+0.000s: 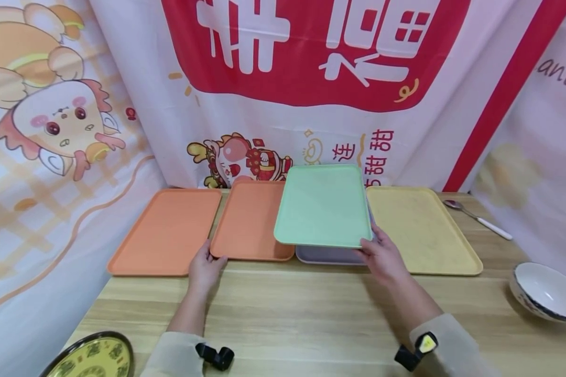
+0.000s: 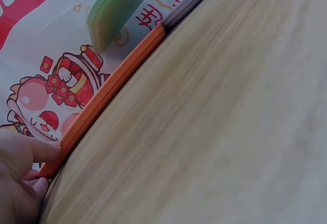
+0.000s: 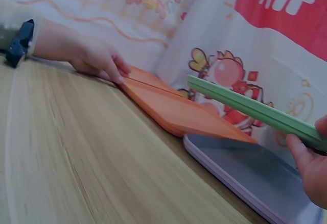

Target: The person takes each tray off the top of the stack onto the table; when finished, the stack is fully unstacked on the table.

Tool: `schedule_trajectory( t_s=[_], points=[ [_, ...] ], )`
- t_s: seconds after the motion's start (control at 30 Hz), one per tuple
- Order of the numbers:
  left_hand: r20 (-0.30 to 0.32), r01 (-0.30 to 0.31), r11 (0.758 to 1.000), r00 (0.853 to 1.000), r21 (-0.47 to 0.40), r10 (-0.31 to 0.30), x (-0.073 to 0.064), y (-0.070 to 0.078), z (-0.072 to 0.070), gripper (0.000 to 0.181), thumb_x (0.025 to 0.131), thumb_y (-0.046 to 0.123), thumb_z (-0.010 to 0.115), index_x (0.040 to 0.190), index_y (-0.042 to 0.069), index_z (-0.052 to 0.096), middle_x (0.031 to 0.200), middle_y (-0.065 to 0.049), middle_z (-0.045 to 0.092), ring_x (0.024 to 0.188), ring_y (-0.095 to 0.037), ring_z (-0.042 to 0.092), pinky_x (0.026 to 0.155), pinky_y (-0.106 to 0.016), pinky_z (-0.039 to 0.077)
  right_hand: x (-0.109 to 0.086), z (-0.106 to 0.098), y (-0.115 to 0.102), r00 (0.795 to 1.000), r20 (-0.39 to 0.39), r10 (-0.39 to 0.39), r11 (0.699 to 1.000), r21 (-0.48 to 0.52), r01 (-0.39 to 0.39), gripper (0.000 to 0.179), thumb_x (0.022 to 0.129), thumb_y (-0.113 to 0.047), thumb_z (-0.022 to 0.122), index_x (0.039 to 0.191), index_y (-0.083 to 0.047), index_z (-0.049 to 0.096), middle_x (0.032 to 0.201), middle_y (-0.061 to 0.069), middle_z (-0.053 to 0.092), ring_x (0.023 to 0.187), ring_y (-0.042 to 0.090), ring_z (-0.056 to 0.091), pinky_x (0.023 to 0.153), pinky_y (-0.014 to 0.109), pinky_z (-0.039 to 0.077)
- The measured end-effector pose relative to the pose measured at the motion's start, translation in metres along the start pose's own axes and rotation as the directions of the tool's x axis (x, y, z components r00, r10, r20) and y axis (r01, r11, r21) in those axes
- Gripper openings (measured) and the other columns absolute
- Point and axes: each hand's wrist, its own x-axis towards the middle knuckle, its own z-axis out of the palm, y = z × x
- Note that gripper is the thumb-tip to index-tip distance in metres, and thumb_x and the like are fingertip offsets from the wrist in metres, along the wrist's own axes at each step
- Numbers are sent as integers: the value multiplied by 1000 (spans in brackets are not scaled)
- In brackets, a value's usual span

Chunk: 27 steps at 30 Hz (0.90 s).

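My right hand (image 1: 383, 255) grips a mint-green tray (image 1: 325, 207) by its front right corner. In the right wrist view the green tray (image 3: 250, 109) hangs tilted over a purple-grey tray (image 3: 255, 175), with a gap between them. From above, only the front strip of the purple-grey tray (image 1: 330, 255) and a sliver of its right side show. My left hand (image 1: 205, 269) pinches the front left corner of an orange tray (image 1: 254, 220), thumb and fingers at its rim. That orange tray (image 2: 110, 94) lies beside the purple-grey one.
Another orange tray (image 1: 167, 230) lies at the far left, and a yellow tray (image 1: 420, 230) to the right. Beyond it are a spoon (image 1: 481, 220) with a white handle and a white bowl (image 1: 549, 290). A yellow patterned plate (image 1: 94, 358) sits at front left. Printed cloth (image 1: 273, 118) hangs behind.
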Motion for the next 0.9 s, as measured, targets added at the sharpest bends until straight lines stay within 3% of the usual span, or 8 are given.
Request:
schedule_trajectory(
  t_s=[0.17, 0.33, 0.53, 0.67, 0.77, 0.9],
  points=[
    [-3, 6, 1000, 1000, -4, -6, 0, -1, -1, 74, 93, 0, 61, 152, -9, 17, 156, -31, 24, 144, -42, 28, 119, -45, 35, -7, -28, -12, 999, -48, 16, 1000, -14, -17, 68, 101, 3, 34, 158, -9, -2, 103, -12, 58, 91, 0, 63, 83, 19, 58],
    [-2, 2, 1000, 1000, -2, -2, 0, -1, -1, 74, 93, -1, 61, 152, -9, 17, 156, -31, 24, 145, -42, 28, 119, -46, 34, -10, -54, -20, 992, -115, 54, 996, -59, -61, 71, 100, 2, 33, 159, -16, 0, 110, -9, 50, 89, -2, 60, 80, 19, 58],
    [2, 7, 1000, 1000, 3, -7, 0, 0, -1, 74, 93, 0, 60, 152, -9, 16, 157, -31, 22, 145, -42, 27, 119, -45, 33, -10, -78, -21, 981, -192, 13, 994, -108, -34, 68, 102, -3, 40, 159, -15, 5, 106, -12, 52, 86, -2, 63, 75, 19, 59],
    [2, -2, 1000, 1000, -3, 2, 1, 0, 0, 74, 93, -1, 60, 152, -10, 17, 156, -32, 23, 145, -42, 27, 119, -45, 34, -12, -92, -22, 985, -171, -17, 995, -95, 1, 61, 101, -4, 46, 155, -18, 21, 96, -16, 61, 81, 1, 65, 70, 19, 60],
    [-1, -5, 1000, 1000, -4, 5, 1, -1, 0, 73, 93, -1, 60, 152, -10, 18, 156, -31, 24, 145, -42, 28, 119, -45, 34, -13, -101, -23, 990, -132, -44, 994, -107, 30, 45, 100, -4, 50, 139, -25, 40, 93, -17, 64, 80, 1, 66, 67, 19, 60],
    [4, 0, 1000, 1000, -7, 0, 0, 1, 0, 74, 93, -1, 60, 152, -9, 17, 157, -31, 23, 145, -42, 27, 119, -45, 34, -13, -111, -25, 996, -67, -54, 990, -134, 45, 34, 99, -3, 52, 118, -32, 50, 93, -15, 66, 80, 2, 66, 66, 18, 59]
  ],
)
